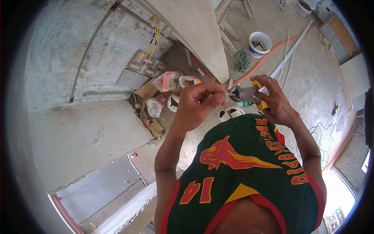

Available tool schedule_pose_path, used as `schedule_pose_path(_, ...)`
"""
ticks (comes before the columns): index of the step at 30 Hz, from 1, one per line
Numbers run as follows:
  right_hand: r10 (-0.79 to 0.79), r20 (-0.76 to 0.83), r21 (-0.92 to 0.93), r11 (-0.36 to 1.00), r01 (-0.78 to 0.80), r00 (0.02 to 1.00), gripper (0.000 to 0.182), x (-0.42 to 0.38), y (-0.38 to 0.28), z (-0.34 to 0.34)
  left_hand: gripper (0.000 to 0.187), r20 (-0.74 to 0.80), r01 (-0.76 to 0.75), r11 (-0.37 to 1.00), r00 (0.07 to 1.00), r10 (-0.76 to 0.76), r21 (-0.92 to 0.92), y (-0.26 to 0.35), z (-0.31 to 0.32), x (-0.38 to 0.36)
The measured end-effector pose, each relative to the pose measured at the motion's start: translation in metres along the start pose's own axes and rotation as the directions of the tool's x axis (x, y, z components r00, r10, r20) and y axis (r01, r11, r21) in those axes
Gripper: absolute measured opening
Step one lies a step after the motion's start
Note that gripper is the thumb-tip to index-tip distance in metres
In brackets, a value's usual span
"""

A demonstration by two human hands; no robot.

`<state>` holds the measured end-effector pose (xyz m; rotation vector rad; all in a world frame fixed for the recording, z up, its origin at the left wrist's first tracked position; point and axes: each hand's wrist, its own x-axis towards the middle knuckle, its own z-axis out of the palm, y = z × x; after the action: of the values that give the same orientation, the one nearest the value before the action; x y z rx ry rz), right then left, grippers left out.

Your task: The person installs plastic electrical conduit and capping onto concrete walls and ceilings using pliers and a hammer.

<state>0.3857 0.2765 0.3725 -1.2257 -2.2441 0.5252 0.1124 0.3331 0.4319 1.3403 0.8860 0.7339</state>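
Observation:
Yellow-handled pliers (247,94) are in my right hand (275,101), whose fingers are wrapped round the handles. The jaws point left toward my left hand (201,103). Between the thumb and forefinger of my left hand is a small, clear or whitish piece (226,97), too small to make out well. The jaw tips are right beside this piece; whether they touch it I cannot tell. Both hands are raised in front of the chest, above the floor.
A white bucket (260,44) with pieces inside stands beyond my hands, near a coil of green wire (241,61) and an orange hose (269,52). Plastic bags (167,82) and cardboard (147,89) lie at left. A wall edge (194,35) rises ahead. White shoes (231,113) are below.

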Motion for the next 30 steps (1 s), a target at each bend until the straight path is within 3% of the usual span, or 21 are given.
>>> schedule_pose_path(6,-0.029,0.040,-0.023,0.999,0.030,0.999,0.055,0.004,0.003,-0.006,0.021,0.070,0.049,0.998,0.996,-0.051,0.027,0.001,-0.003,0.001)
schedule_pose_path(9,-0.029,0.054,-0.023,0.999,0.030,0.998,0.054,0.004,0.002,-0.009,0.020,0.092,0.058,0.990,0.993,-0.070,0.125,0.002,-0.005,0.001)
schedule_pose_path(19,-0.004,0.117,-0.047,0.999,0.010,0.993,0.044,0.000,0.004,-0.014,0.020,0.099,0.030,0.995,0.994,-0.039,0.091,0.003,-0.003,-0.003)
schedule_pose_path(25,-0.086,0.033,-0.122,0.988,0.090,0.996,0.038,0.005,-0.007,-0.021,0.020,0.092,0.048,0.991,0.994,-0.060,0.127,0.002,-0.004,-0.006)
schedule_pose_path(30,-0.063,0.061,-0.156,0.985,0.072,0.996,0.053,0.005,-0.008,-0.020,0.018,0.086,0.048,0.978,0.994,-0.067,0.204,0.004,-0.005,-0.010)
